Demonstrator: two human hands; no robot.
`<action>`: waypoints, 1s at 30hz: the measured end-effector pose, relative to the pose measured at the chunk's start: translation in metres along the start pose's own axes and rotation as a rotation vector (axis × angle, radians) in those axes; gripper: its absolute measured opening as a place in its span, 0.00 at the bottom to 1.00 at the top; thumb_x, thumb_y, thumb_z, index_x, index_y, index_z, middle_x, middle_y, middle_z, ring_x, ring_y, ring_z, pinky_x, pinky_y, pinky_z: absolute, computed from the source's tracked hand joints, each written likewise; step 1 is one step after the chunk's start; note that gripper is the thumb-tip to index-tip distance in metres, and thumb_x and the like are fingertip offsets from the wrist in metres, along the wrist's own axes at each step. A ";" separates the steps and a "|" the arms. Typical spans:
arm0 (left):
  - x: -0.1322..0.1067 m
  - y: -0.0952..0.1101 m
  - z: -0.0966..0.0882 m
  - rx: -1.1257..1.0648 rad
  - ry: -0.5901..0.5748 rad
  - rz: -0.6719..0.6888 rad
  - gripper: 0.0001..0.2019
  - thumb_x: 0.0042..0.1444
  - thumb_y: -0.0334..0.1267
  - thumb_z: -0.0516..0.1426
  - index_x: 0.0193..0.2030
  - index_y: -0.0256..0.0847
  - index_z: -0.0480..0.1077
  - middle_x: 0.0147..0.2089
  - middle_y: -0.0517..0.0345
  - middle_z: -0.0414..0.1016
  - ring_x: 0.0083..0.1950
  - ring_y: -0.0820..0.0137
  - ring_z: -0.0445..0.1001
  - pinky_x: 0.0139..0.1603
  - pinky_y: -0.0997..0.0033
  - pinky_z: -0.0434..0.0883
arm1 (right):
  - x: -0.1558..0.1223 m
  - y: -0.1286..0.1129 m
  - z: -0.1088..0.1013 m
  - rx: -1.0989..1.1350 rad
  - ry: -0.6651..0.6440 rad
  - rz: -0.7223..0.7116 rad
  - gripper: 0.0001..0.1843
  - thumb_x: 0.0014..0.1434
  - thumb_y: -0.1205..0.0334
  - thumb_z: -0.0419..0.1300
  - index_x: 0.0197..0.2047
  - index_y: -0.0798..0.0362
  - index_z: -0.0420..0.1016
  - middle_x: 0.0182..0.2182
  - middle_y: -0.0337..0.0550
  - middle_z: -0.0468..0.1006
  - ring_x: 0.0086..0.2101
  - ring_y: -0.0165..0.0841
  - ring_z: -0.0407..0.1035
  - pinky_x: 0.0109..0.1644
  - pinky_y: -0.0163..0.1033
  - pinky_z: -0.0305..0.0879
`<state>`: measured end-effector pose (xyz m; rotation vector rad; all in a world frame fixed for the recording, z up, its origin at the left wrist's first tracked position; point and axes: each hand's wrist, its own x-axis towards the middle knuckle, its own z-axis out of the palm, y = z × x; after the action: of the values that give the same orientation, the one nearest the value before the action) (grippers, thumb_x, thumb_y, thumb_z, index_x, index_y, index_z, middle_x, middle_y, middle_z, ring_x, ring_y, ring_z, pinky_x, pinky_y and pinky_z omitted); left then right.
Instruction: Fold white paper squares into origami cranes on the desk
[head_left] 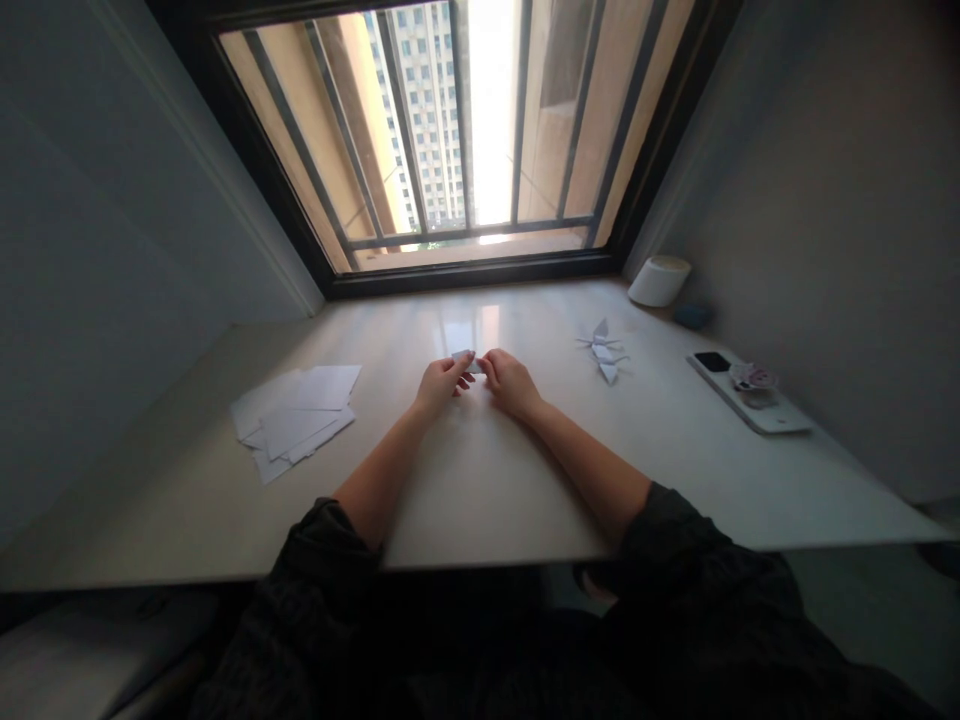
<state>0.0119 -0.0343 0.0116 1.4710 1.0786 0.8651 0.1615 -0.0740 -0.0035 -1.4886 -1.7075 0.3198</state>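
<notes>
A small piece of folded white paper (460, 355) is held between my two hands over the middle of the table. My left hand (441, 383) pinches it with thumb and fingers. From the other side, my right hand (510, 382) grips its right end with the fingertips. Most of the paper is covered by my fingers, so its folded shape cannot be made out. To the right lie folded paper cranes (604, 352), close together. Off to the left is a loose pile of white paper sheets (300, 415).
The pale tabletop (495, 500) ends at a front edge near my body. A phone (750, 395) with a round attachment lies at the right. A white cup-like object (660, 281) stands by the right wall, beside a small dark blue thing (691, 317). A barred window (465, 270) is behind.
</notes>
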 end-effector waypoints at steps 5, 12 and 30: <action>-0.001 -0.004 0.002 0.000 0.063 0.052 0.23 0.47 0.59 0.59 0.25 0.36 0.71 0.24 0.53 0.73 0.23 0.73 0.68 0.22 0.73 0.62 | -0.004 -0.003 -0.002 0.071 0.020 0.021 0.13 0.64 0.54 0.48 0.31 0.50 0.65 0.28 0.42 0.72 0.31 0.35 0.67 0.38 0.39 0.60; 0.001 -0.006 0.004 -0.074 0.085 0.006 0.22 0.47 0.57 0.60 0.26 0.35 0.73 0.24 0.54 0.73 0.23 0.74 0.68 0.24 0.75 0.64 | -0.002 0.004 -0.001 0.426 0.058 0.133 0.13 0.55 0.50 0.60 0.37 0.49 0.73 0.25 0.37 0.75 0.27 0.32 0.70 0.35 0.37 0.64; -0.005 0.004 0.004 -0.145 0.117 -0.009 0.23 0.45 0.57 0.62 0.31 0.35 0.75 0.28 0.51 0.75 0.27 0.72 0.70 0.25 0.75 0.66 | 0.004 0.009 -0.006 0.296 0.046 0.135 0.22 0.57 0.42 0.56 0.26 0.52 0.76 0.26 0.41 0.79 0.28 0.33 0.69 0.37 0.38 0.61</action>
<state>0.0151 -0.0403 0.0146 1.3078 1.0839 1.0127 0.1725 -0.0701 -0.0042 -1.3812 -1.4542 0.5796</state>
